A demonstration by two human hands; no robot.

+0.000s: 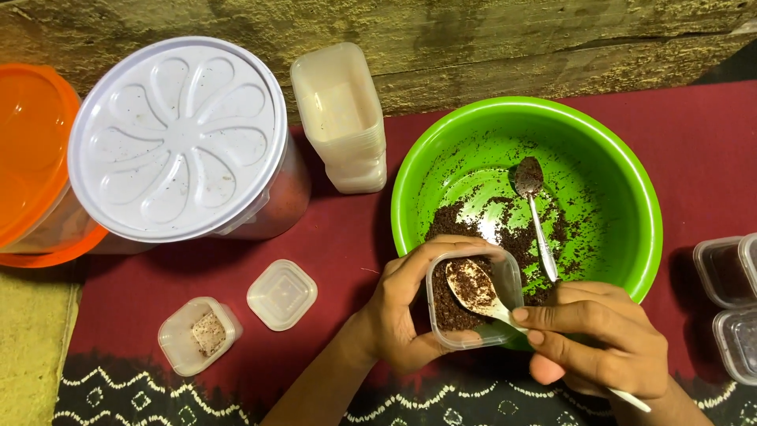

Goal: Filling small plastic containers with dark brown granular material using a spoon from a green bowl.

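Both hands' fingers grip small tub (473, 304) and white spoon (481, 293) over dark red cloth (339, 244) before weathered wood (473, 47).

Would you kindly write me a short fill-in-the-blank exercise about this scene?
1. The left hand holds a small clear ___ of brown powder.
2. The right hand holds a white ___.
3. A metal spoon rests in the ___ bowl.

Missing words: container; spoon; green

Glossy green plastic bowl (623, 181); shiny metal spoon (538, 217); matt red cloth (347, 244); rough wood plank (473, 47).
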